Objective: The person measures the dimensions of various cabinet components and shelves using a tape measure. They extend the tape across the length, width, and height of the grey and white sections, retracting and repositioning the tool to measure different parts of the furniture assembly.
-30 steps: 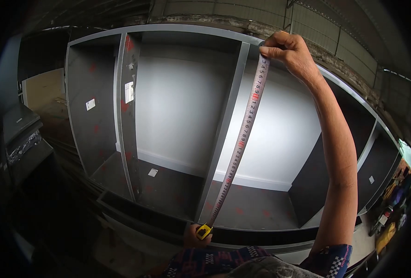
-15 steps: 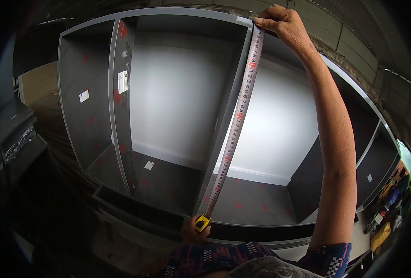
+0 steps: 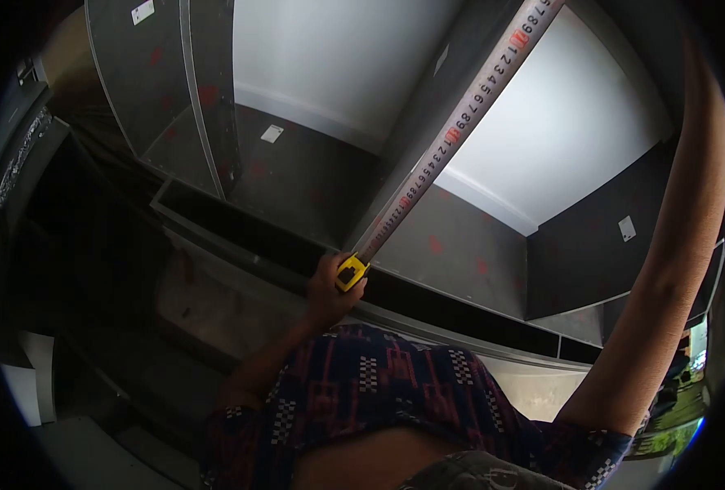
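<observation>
Low at the front of the cabinet, my left hand (image 3: 328, 291) is wrapped round the yellow and black case of a tape measure (image 3: 352, 273). Its pale blade (image 3: 452, 137), with black and red numbers, runs up and right along the front edge of a dark upright panel (image 3: 407, 155). The blade's upper end leaves the top of the view. My right forearm (image 3: 679, 220) reaches up on the right side; the hand itself is outside the picture.
Around the blade stands a large dark grey cabinet frame (image 3: 460, 237) with pale back panels and open compartments. White labels (image 3: 272, 134) are stuck inside it. A long narrow recess (image 3: 460, 305) runs along its base. At far left is a dark boxy object (image 3: 19, 155).
The view has tilted down, so the cabinet's top edge and my right hand have left the picture. My left hand still holds the tape measure, with its blade still extended along the upright.
</observation>
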`<state>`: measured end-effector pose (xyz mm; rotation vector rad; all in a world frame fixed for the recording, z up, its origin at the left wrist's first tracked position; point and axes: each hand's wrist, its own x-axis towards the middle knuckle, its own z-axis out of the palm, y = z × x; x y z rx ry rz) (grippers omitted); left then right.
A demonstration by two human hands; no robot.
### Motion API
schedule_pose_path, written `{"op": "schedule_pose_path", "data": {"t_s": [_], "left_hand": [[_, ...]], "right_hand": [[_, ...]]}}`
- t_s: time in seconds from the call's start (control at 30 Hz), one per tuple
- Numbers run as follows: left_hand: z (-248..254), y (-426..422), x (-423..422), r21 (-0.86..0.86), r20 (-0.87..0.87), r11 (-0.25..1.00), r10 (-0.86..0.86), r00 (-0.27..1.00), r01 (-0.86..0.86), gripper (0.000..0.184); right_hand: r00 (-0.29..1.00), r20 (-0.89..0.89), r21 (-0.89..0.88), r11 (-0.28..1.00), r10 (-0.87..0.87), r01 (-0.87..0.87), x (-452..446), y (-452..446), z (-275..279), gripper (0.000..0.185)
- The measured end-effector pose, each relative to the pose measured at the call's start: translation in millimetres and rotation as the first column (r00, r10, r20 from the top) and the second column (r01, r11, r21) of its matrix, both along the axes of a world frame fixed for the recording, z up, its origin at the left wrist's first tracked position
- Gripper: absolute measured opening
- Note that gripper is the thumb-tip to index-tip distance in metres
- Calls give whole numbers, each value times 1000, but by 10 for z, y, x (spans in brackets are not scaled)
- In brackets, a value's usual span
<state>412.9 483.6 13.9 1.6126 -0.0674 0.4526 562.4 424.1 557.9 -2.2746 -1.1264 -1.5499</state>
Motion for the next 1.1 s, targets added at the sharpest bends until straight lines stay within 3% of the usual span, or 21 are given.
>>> {"op": "schedule_pose_path", "data": {"t_s": [0.17, 0.37, 0.5, 0.6, 0.7, 0.8, 1.1], "left_hand": [[-180, -118, 22, 6, -53, 999, 45, 998, -45, 43], [-620, -214, 54, 184, -152, 982, 66, 986, -38, 45], [-712, -270, 81, 264, -144, 961, 126, 982, -84, 46], [-720, -280, 117, 464, -92, 872, 224, 970, -157, 44], [-683, -264, 152, 540, -109, 829, 243, 964, -148, 40], [-645, -258, 199, 591, -226, 805, 238, 945, -61, 39], [-588, -295, 293, 657, -307, 754, 264, 915, 3, 36]], "right_hand": [[988, -119, -28, 995, -95, 92, -205, -892, -736, 18], [967, -203, -16, 988, -154, 154, -491, -1531, -1312, 18], [960, -223, -10, 986, -166, 168, -597, -1646, -1432, 18], [959, -235, -1, 986, -161, 165, -660, -1732, -1523, 18], [957, -242, 7, 987, -157, 163, -684, -1774, -1580, 18], [956, -248, 13, 987, -154, 162, -718, -1834, -1628, 18], [955, -263, 43, 987, -140, 157, -795, -2019, -1744, 17]]}}
